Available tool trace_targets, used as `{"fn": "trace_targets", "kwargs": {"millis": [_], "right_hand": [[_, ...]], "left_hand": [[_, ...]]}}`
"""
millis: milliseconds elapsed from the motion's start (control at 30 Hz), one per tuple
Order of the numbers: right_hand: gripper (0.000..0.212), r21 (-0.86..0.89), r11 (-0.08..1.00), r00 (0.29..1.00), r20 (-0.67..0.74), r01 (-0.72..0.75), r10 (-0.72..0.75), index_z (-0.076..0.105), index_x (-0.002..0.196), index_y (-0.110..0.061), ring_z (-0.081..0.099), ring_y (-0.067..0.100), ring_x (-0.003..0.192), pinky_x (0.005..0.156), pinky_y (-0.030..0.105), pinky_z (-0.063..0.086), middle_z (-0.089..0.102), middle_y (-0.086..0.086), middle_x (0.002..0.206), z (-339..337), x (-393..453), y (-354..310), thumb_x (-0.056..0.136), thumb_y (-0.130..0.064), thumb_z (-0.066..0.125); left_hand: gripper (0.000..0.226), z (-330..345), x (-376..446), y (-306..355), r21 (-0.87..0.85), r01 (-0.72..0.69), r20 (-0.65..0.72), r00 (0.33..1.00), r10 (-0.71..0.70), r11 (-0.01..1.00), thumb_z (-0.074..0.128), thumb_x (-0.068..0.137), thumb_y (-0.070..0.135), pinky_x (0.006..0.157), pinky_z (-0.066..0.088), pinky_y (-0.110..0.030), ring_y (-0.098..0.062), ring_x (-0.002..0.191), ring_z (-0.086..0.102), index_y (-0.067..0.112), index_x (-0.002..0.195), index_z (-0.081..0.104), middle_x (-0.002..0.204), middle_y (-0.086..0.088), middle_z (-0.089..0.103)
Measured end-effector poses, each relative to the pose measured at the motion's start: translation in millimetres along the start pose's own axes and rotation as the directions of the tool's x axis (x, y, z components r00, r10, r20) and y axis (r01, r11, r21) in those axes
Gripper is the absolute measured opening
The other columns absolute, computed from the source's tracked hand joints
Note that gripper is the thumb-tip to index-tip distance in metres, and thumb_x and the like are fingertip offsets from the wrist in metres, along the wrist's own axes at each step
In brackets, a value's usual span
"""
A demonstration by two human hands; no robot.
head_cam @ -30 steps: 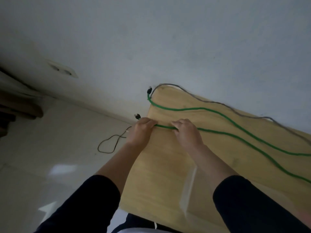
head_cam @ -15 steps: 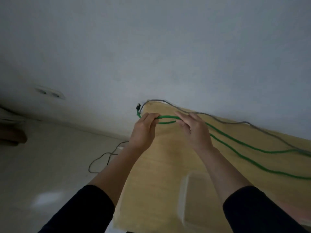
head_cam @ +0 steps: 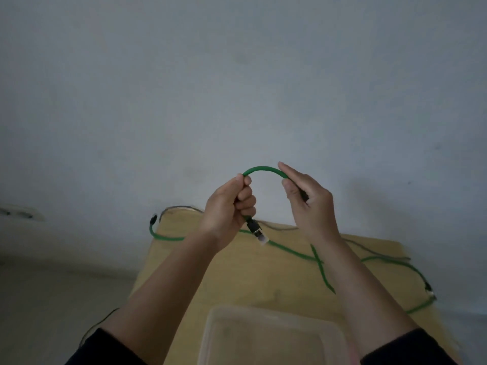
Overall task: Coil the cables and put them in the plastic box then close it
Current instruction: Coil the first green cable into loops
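While the left hand (head_cam: 228, 206) curls its fingers around the green cable (head_cam: 263, 169) just above its plug (head_cam: 257, 230), the right hand (head_cam: 308, 204) pinches the same cable between thumb and straight fingers a little further along. Between the two grips the cable arches upward in a short hump, raised above the table (head_cam: 263, 283), and the plug hangs down below the left fist. From the right grip the cable drops behind the right forearm and trails across the table, looping toward the right edge, where another plug (head_cam: 428, 288) lies. A second green run crosses the far part of the table and hangs over its far left corner. A gray cable (head_cam: 374, 250) follows the far edge along the wall (head_cam: 237, 88). At the near edge, between the forearms, stands a clear plastic box (head_cam: 271, 335), open on top. Left of the table a thin dark cord (head_cam: 97, 325) lies on the pale floor (head_cam: 52, 299).
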State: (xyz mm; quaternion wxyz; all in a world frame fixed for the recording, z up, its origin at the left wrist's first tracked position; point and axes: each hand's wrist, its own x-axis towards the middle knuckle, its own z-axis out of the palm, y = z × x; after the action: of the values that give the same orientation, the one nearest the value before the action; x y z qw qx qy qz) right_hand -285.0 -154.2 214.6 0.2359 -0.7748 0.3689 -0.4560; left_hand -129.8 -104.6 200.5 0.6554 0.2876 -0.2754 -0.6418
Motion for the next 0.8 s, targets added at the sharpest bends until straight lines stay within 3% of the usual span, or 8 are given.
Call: {"fn": "trace_targets", "kwargs": {"millis": [133, 267, 333, 433, 567, 633, 700, 800], "right_hand": [[0.033, 0.097, 0.994, 0.999, -0.006, -0.045, 0.046, 0.056, 0.123, -0.033, 0.044, 0.002, 0.056, 0.057, 0.008, 0.038, 0.051, -0.012, 0.061, -51, -4, 23, 0.094, -0.018, 0.052], [0.034, 0.059, 0.996, 0.998, 0.005, -0.061, 0.061, 0.054, 0.124, -0.027, 0.046, 0.001, 0.055, 0.056, 0.009, 0.039, 0.053, -0.016, 0.057, -86, -18, 46, 0.094, -0.013, 0.052], [0.033, 0.031, 0.998, 0.998, 0.037, -0.052, 0.051, 0.057, 0.124, -0.019, 0.046, 0.004, 0.055, 0.054, 0.011, 0.036, 0.055, -0.017, 0.060, -89, -24, 48, 0.093, -0.011, 0.053], [0.034, -0.062, 0.997, 0.993, 0.117, 0.036, -0.029, 0.057, 0.126, -0.016, 0.043, 0.004, 0.053, 0.051, 0.010, 0.031, 0.044, -0.014, 0.060, -87, -25, 38, 0.093, -0.010, 0.053], [0.028, -0.163, 0.980, 0.963, 0.261, 0.113, -0.067, 0.058, 0.119, -0.022, 0.041, 0.007, 0.055, 0.051, 0.018, 0.031, 0.040, -0.012, 0.060, -86, -17, 17, 0.093, -0.018, 0.050], [0.017, -0.215, 0.968, 0.947, 0.318, 0.126, -0.052, 0.061, 0.103, -0.016, 0.042, 0.009, 0.056, 0.053, 0.025, 0.032, 0.043, -0.011, 0.061, -91, -13, 9, 0.093, -0.020, 0.049], [0.015, -0.242, 0.966, 0.929, 0.369, 0.091, 0.005, 0.064, 0.099, -0.016, 0.046, 0.006, 0.054, 0.052, 0.024, 0.033, 0.051, -0.010, 0.064, -101, -5, 3, 0.091, -0.023, 0.053], [0.007, -0.252, 0.967, 0.873, 0.477, 0.024, 0.102, 0.068, 0.089, -0.026, 0.048, 0.003, 0.048, 0.051, 0.018, 0.035, 0.056, -0.012, 0.062, -121, 14, -9, 0.084, -0.029, 0.065]], "left_hand": [[0.026, 51, 5, -15, -0.313, 0.069, 0.115, 0.993, -0.034, 0.947, 0.042, 0.093, 0.030, 0.034, 0.023, -0.013, -0.003, 0.039, 0.018, 0.017, 0.074, 0.053, 0.046, 0.011, 0.031], [0.030, 81, 18, -11, -0.599, -0.079, 0.056, 0.989, 0.139, 0.797, 0.035, 0.098, 0.026, 0.035, 0.027, -0.016, -0.006, 0.039, 0.021, 0.012, 0.080, 0.055, 0.045, 0.008, 0.037], [0.030, 95, 25, -9, -0.596, -0.162, 0.009, 0.978, 0.208, 0.786, 0.034, 0.099, 0.025, 0.041, 0.031, -0.015, -0.006, 0.042, 0.030, 0.009, 0.091, 0.058, 0.049, 0.009, 0.039], [0.032, 118, 36, -13, -0.397, -0.273, -0.031, 0.958, 0.284, 0.876, 0.031, 0.101, 0.026, 0.050, 0.037, -0.016, -0.006, 0.049, 0.036, 0.010, 0.112, 0.056, 0.056, 0.009, 0.042], [0.033, 127, 45, -19, 0.118, -0.376, -0.038, 0.923, 0.382, 0.919, 0.027, 0.103, 0.025, 0.057, 0.037, -0.018, -0.005, 0.057, 0.038, 0.019, 0.129, 0.046, 0.065, 0.011, 0.048], [0.034, 125, 45, -22, 0.409, -0.382, 0.016, 0.911, 0.412, 0.829, 0.026, 0.103, 0.026, 0.058, 0.036, -0.018, -0.007, 0.059, 0.038, 0.024, 0.132, 0.043, 0.067, 0.013, 0.051], [0.033, 122, 42, -26, 0.656, -0.405, 0.138, 0.894, 0.427, 0.637, 0.027, 0.102, 0.027, 0.056, 0.039, -0.016, -0.006, 0.062, 0.042, 0.028, 0.132, 0.042, 0.070, 0.015, 0.055], [0.031, 116, 37, -34, 0.780, -0.415, 0.280, 0.901, 0.331, 0.469, 0.030, 0.101, 0.028, 0.064, 0.042, -0.019, -0.003, 0.067, 0.054, 0.027, 0.127, 0.047, 0.075, 0.016, 0.061]]}}
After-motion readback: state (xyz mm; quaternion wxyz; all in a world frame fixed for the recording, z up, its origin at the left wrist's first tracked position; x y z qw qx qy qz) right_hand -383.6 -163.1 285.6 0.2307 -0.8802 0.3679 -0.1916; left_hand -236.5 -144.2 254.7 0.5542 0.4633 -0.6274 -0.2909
